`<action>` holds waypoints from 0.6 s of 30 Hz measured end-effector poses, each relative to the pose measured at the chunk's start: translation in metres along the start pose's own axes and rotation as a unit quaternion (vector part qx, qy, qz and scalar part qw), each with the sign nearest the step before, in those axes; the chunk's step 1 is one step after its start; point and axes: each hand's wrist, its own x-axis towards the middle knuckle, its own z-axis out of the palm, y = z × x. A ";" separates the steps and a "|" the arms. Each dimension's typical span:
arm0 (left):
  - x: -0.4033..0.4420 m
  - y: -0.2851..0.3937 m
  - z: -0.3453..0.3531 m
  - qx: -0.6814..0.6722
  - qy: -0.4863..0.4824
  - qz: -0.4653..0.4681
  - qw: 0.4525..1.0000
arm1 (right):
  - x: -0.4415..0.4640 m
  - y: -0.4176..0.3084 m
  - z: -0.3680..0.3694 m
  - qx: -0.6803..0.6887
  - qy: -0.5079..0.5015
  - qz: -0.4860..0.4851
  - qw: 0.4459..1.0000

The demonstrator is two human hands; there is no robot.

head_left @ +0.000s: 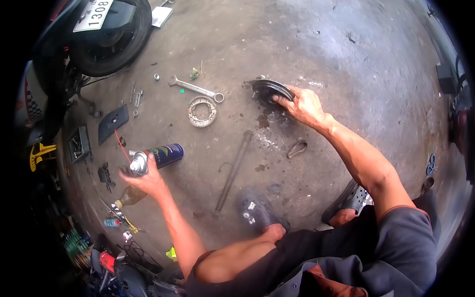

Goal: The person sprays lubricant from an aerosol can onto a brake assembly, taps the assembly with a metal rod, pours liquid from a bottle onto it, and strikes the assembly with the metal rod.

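Note:
My left hand (144, 180) is at the nozzle end of a dark blue spray can (167, 154). Its thumb lies across the can's top, and the other fingers are slightly blurred. A thin red straw (121, 146) sticks out beside the nozzle. Farther right, my right hand (304, 106) grips the edge of a round, dark brake plate (271, 93), its thumb on the inner side and the other fingers mostly hidden. Between the hands, a pair of brake shoes (192, 115) forms a ring on the floor, just below a combination wrench (197, 89).
A motorcycle wheel (121, 49) stands at the upper left. Nearby lie a dark flat panel (114, 123), a small tray (79, 144) and several bolts. A long metal rod (232, 171) lies before my feet, and a plastic bottle (131, 196) is beside my left wrist.

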 end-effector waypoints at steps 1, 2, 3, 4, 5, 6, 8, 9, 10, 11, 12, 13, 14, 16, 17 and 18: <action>0.002 -0.003 0.004 0.054 -0.004 0.003 0.999 | -0.001 -0.001 0.000 -0.004 -0.005 0.000 1.000; 0.004 -0.005 0.006 0.071 -0.016 0.011 0.997 | 0.000 -0.002 -0.001 -0.009 -0.009 0.000 1.000; 0.005 -0.007 0.008 0.089 -0.028 0.020 0.995 | -0.001 -0.004 -0.002 -0.014 -0.014 0.001 1.000; 0.005 -0.007 0.010 0.105 -0.039 0.028 0.993 | -0.001 -0.005 -0.004 -0.026 -0.014 -0.001 1.000; 0.003 -0.009 0.013 0.089 -0.024 0.045 0.995 | -0.001 -0.007 -0.006 -0.038 -0.013 -0.004 0.999; -0.001 -0.013 0.016 0.075 -0.009 0.063 0.995 | -0.002 -0.009 -0.006 -0.048 -0.014 -0.006 0.999; -0.004 -0.021 0.025 0.037 0.012 0.080 0.996 | -0.001 -0.009 -0.006 -0.049 -0.007 -0.007 0.999; -0.007 -0.026 0.029 0.015 0.015 0.076 0.997 | -0.001 -0.007 -0.006 -0.048 -0.001 -0.004 0.999; -0.006 -0.021 0.033 -0.010 0.018 0.072 0.997 | 0.000 -0.005 -0.007 -0.025 -0.009 0.014 1.000; -0.001 -0.017 0.034 -0.002 -0.004 0.065 0.998 | 0.003 -0.003 -0.010 -0.005 -0.019 0.027 0.999; 0.002 -0.014 0.033 -0.027 -0.035 0.089 0.995 | 0.004 -0.003 -0.010 0.015 -0.036 0.039 0.998; 0.008 0.003 0.026 -0.049 -0.065 0.111 0.991 | 0.004 -0.003 -0.009 0.012 -0.033 0.033 0.999; 0.013 0.021 0.018 -0.070 -0.093 0.131 0.985 | 0.004 -0.005 -0.009 -0.009 -0.029 0.016 0.999; 0.007 0.062 -0.005 -0.104 -0.152 0.152 0.971 | -0.001 -0.011 -0.004 -0.044 -0.024 -0.016 0.999; 0.003 0.083 -0.015 -0.135 -0.193 0.148 0.961 | -0.001 -0.011 -0.001 -0.051 -0.023 -0.051 0.997; -0.003 0.099 -0.019 -0.168 -0.234 0.146 0.946 | -0.001 -0.009 0.001 -0.059 -0.019 -0.083 0.995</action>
